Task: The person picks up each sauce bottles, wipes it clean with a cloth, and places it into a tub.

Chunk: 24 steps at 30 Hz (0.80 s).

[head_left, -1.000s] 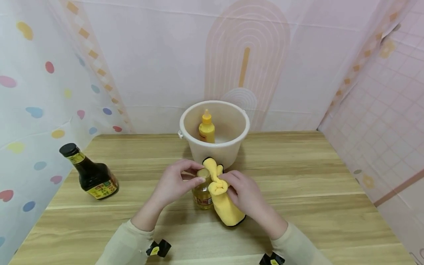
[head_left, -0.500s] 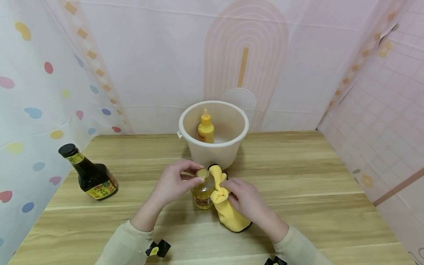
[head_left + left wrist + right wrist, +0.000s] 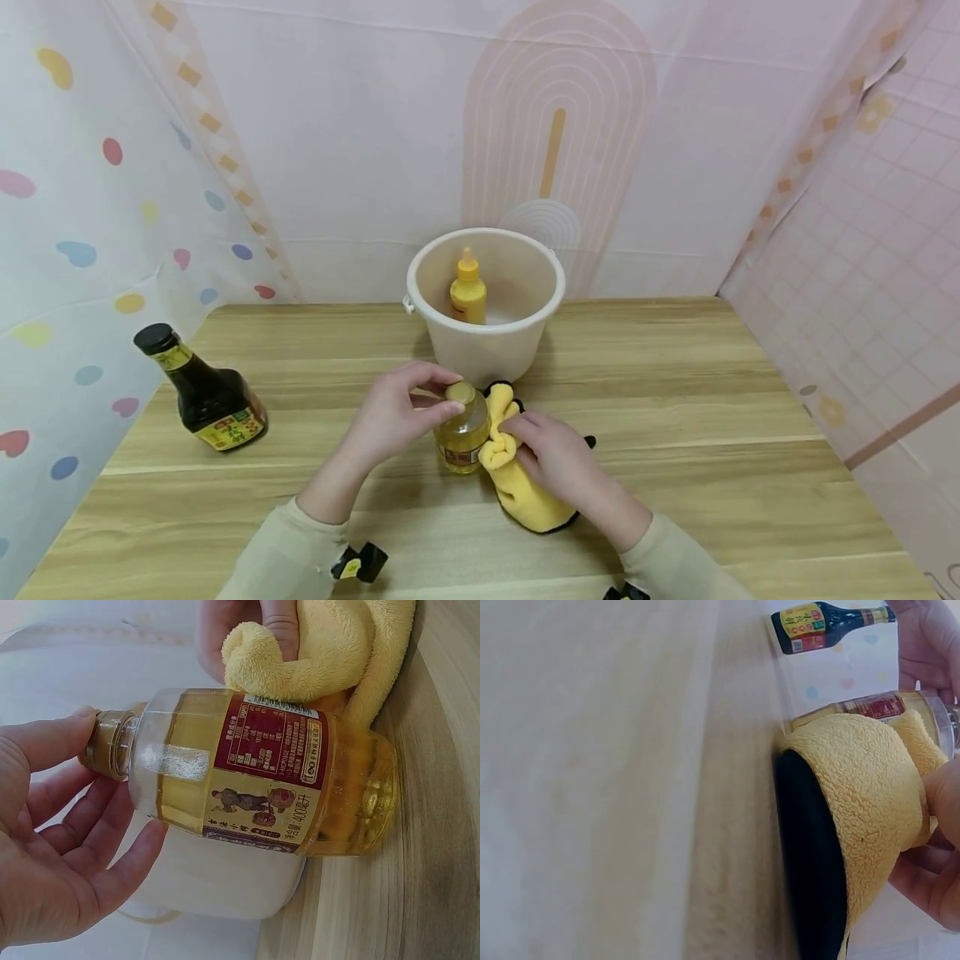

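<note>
Yellow cloth (image 3: 330, 656), right fingers (image 3: 280, 624) partly hidden

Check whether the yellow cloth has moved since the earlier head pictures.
Yes: in the head view, the yellow cloth has shifted down the picture and slightly right, judged against the white bucket.

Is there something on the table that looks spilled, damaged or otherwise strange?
Nothing stands out. The bottle of golden liquid stands upright with its cap on, and I see no spill. The yellow cloth looks bunched, likely because the right hand grips it.
</note>
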Available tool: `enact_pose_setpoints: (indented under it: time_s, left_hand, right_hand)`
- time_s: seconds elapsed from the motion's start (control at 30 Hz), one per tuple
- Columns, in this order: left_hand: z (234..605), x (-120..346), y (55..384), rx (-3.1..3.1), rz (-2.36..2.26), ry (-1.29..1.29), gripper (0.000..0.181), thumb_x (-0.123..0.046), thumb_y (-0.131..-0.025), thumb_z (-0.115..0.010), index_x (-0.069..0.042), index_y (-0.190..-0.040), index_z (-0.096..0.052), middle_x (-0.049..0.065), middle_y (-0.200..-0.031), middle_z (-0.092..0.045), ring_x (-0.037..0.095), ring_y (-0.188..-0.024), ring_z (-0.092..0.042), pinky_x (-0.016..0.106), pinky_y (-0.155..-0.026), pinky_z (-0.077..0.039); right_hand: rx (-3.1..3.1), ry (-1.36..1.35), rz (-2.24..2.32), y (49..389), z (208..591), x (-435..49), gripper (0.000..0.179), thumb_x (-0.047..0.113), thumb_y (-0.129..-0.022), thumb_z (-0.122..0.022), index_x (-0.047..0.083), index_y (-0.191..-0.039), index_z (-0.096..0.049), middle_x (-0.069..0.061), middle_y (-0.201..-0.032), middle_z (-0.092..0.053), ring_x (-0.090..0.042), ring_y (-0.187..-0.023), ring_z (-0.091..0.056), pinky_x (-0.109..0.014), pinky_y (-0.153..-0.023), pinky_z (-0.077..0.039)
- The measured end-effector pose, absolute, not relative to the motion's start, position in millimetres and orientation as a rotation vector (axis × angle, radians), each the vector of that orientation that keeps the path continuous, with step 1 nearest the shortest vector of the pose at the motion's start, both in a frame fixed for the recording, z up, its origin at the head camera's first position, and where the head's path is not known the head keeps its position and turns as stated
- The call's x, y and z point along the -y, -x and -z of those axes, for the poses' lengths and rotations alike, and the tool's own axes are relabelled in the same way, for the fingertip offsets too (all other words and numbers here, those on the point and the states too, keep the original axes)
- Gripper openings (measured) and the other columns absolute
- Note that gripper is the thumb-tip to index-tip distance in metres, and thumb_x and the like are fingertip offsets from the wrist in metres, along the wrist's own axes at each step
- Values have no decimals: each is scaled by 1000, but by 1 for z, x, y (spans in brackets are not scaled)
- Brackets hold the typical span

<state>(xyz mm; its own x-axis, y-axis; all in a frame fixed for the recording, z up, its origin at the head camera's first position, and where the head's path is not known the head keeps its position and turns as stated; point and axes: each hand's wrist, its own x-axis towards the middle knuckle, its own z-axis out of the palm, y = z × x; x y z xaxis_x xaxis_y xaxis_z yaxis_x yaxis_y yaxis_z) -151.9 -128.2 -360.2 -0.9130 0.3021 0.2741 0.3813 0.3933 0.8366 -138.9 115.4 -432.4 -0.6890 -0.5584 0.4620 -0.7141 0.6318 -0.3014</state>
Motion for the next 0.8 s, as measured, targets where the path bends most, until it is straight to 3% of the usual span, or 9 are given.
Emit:
enact_pose_setpoints:
  time_s: [0.57, 0.8]
  left_hand:
    - [361, 129, 151, 2569, 1555, 620, 26, -4, -82, -80, -3, -106, -71, 6, -103, -67, 21, -93, -66, 28, -77, -58]
    - [363, 130, 152, 2544, 1574, 635, 25, -5, -83, -80, -2, -106, -71, 8, -103, -67, 22, -93, -66, 30, -78, -58]
  right_hand:
    - [2644, -1005, -686, 139, 429, -115, 28, 0, -86, -69, 8, -112, -69, -5, -100, -68, -20, -86, -66, -35, -73, -55]
    - [2464, -874, -881, 140, 410, -124, 47, -7, -80, -73, 7, -124, -66, -11, -112, -68, -27, -99, -66, -42, -80, -56]
